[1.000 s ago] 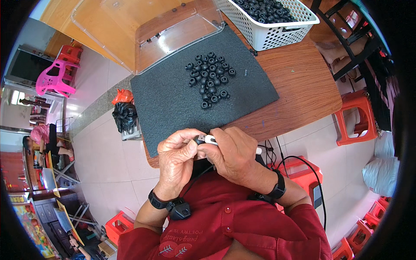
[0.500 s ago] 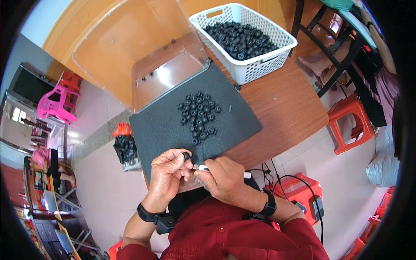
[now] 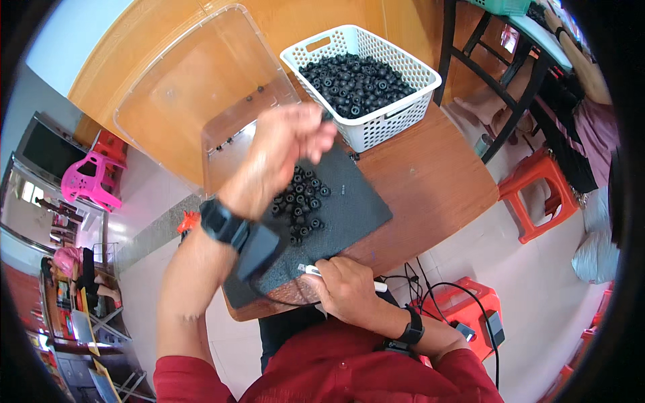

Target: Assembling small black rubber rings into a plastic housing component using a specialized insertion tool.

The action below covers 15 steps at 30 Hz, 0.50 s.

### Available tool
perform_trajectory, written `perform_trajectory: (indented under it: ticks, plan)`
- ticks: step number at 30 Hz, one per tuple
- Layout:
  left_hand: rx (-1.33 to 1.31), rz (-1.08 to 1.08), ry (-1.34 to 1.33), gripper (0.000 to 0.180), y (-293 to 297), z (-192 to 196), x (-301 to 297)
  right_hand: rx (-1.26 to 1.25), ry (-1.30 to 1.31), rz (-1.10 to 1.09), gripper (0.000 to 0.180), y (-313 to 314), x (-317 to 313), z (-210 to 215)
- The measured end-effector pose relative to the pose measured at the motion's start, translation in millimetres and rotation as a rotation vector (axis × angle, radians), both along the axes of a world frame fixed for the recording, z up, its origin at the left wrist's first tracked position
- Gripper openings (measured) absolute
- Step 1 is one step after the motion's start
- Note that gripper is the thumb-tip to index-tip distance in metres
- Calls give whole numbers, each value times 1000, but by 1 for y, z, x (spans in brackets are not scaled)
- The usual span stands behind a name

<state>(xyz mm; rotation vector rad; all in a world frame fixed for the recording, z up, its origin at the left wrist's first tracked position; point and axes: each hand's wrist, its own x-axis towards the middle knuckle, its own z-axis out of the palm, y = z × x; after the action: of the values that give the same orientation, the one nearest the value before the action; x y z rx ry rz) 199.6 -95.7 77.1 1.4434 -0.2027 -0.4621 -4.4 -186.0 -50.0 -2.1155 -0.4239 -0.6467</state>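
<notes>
My left hand [image 3: 290,138], blurred by motion, is stretched over the far part of the dark mat [image 3: 363,215], close to the near left corner of the white basket [image 3: 396,127]. A small black round piece [image 3: 327,115] shows at its fingertips. Close to my body, at the mat's front edge, my right hand [image 3: 346,285] is closed around a slim white tool with a short metal tip [image 3: 308,269]; its other end sticks out past the hand. Between the hands lies a pile of small black ring-shaped parts [image 3: 306,201], partly hidden by my left forearm.
Black parts [image 3: 356,84] heap inside the basket. A clear plastic lid or bin [image 3: 181,87] stands at the far left with a few parts in it. Red stools [image 3: 537,195] and cables [image 3: 410,279] are on the right, where another person sits.
My left hand has left the tool's tip and swung up and away toward the basket with the black piece. My right hand stays near the front edge, still gripping the white tool.
</notes>
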Motion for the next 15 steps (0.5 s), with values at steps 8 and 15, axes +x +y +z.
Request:
perform_trajectory:
  ticks: [8,15]
  plan:
    - [408,139,-406,35,34,5,20,-15,2,11,32,1,1,-1]
    - [647,240,-254,20,121,-76,-9,-44,6,17,31,4,1,-2]
